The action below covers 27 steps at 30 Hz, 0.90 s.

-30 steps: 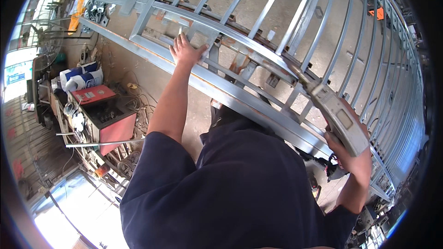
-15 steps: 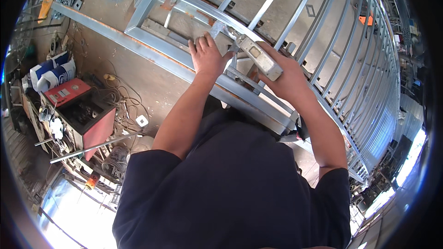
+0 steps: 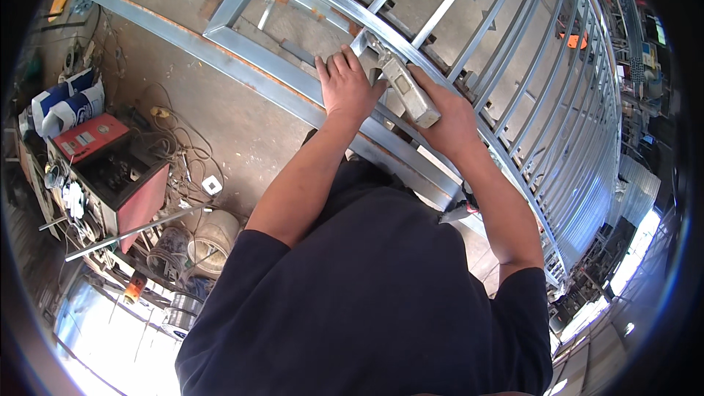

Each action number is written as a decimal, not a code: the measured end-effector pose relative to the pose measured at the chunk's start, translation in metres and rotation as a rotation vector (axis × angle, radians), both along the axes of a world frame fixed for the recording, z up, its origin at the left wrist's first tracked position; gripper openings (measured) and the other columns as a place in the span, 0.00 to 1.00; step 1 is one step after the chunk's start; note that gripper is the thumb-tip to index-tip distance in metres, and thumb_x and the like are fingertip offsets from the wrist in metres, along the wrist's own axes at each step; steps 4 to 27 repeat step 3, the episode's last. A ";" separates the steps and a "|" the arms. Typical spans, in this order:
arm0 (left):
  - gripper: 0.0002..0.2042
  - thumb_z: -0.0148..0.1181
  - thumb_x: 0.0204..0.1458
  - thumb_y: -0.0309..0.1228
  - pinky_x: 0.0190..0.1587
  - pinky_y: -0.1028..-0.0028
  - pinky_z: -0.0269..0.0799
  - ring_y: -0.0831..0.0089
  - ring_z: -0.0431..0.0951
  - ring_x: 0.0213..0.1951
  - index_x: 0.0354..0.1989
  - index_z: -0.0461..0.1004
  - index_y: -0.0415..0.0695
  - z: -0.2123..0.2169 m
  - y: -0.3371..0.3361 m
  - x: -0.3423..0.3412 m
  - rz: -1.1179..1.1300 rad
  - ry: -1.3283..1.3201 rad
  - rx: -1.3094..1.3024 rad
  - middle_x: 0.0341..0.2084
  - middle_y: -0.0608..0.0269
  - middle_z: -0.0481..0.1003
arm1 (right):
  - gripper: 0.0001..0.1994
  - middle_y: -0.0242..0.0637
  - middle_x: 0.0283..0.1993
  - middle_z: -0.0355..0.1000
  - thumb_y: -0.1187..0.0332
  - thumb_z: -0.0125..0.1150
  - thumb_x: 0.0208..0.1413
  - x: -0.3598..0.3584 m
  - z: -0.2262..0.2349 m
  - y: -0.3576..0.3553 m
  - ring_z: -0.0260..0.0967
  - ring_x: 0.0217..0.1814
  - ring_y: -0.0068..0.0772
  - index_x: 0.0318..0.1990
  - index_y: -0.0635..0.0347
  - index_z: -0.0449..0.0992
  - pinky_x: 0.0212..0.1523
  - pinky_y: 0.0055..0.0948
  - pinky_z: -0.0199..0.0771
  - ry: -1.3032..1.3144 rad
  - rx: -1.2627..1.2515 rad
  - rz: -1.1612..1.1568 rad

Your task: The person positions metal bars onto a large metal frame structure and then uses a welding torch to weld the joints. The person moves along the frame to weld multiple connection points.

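While the galvanised steel frame (image 3: 469, 51) lies assembled across the floor, my left hand (image 3: 346, 88) presses flat, fingers spread, on its rail. My right hand (image 3: 447, 121) is clamped around the grey hand tool (image 3: 409, 92), nose at a joint; fastening looks unfinished.

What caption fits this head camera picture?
Left hand pressed on a grey metal frame while right hand holds a grey tool.

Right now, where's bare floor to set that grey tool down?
Bare floor lies between the long rail and the red machine. Cables and buckets crowd the machine's side. Both hands fill the frame joint.
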State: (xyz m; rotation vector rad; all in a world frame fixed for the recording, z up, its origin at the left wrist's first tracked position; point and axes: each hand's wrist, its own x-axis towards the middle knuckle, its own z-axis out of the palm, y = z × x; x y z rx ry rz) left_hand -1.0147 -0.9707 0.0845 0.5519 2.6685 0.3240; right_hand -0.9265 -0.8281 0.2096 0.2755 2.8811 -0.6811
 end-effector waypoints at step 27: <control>0.54 0.61 0.50 0.62 0.75 0.46 0.35 0.54 0.59 0.68 0.71 0.48 0.27 -0.002 0.000 0.001 0.000 0.004 -0.003 0.63 0.44 0.62 | 0.41 0.42 0.50 0.78 0.66 0.72 0.44 -0.001 -0.002 -0.001 0.77 0.45 0.53 0.69 0.35 0.63 0.43 0.43 0.79 -0.061 0.018 -0.010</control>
